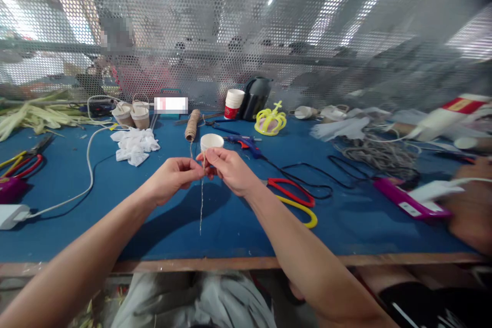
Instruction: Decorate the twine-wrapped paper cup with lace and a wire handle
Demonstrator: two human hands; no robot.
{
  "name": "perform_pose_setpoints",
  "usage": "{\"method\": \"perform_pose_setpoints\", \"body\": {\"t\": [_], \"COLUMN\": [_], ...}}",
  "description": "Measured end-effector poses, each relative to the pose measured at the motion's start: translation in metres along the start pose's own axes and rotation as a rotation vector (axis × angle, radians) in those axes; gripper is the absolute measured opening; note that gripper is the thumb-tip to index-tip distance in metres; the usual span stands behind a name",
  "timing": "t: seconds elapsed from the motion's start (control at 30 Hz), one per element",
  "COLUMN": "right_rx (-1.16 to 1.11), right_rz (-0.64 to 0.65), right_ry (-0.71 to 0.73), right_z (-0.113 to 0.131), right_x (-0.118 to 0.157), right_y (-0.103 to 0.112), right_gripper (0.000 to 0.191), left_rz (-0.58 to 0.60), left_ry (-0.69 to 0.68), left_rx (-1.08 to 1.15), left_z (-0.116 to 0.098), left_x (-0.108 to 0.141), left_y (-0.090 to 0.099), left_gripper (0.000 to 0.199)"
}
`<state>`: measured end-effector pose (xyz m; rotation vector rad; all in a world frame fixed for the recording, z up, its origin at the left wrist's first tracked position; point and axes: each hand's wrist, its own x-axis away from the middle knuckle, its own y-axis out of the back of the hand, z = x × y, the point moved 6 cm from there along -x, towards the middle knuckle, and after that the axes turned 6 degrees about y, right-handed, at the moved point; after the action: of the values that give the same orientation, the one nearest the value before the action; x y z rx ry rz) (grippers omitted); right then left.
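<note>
In the head view my left hand (177, 177) is closed, its thumb and finger pinched together at the twine (201, 205). One end of that thin twine hangs below my fingers, above the table. My right hand (230, 169) is closed at the side of a white paper cup (211, 140), thumb pressed over the twine there. Its fingers partly hide the cup's lower wall, and the exact grip is hard to make out. A strand runs up behind my hands to a twine spool (192, 125) lying on the table.
Red-and-yellow-handled scissors (294, 197) lie beside my right forearm. A blue glue gun (249, 146) with a black cord is behind. Crumpled white material (135, 144), stacked cups (233, 104), a yellow crown-like piece (270, 122) and a purple power strip (409, 200) surround the workspace. Another person's arm (472, 205) is at right.
</note>
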<state>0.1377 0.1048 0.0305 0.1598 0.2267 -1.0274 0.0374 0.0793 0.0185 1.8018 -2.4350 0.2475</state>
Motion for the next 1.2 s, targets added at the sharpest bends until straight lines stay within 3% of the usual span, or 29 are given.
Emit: {"method": "perform_pose_setpoints", "body": {"t": [0.13,0.33,0.9,1.2], "right_rx": [-0.024,0.134,0.346,0.448], "right_rz": [0.022,-0.006,-0.010,-0.079], "right_ry": [-0.011,0.017,0.051,0.052], "right_z": [-0.001,0.000,0.007,0.007], "right_x": [-0.001,-0.001,0.002,0.001], "right_y": [-0.001,0.001,0.001,0.005], "right_gripper": [0.029,0.030,0.033,0.033], "left_rz": [0.025,-0.081,-0.034,-0.128], "left_ry": [-0.002,-0.056,-0.025,-0.129], "left_rx": [-0.010,-0.185,-0.141,-0.289], "left_z": [0.000,-0.004,0.005,-0.005], "left_x": [0.000,0.001,-0.003,0.000], "left_y": [0.000,0.004,0.002,0.003], "left_gripper": [0.023,0.017,0.021,0.022]}}
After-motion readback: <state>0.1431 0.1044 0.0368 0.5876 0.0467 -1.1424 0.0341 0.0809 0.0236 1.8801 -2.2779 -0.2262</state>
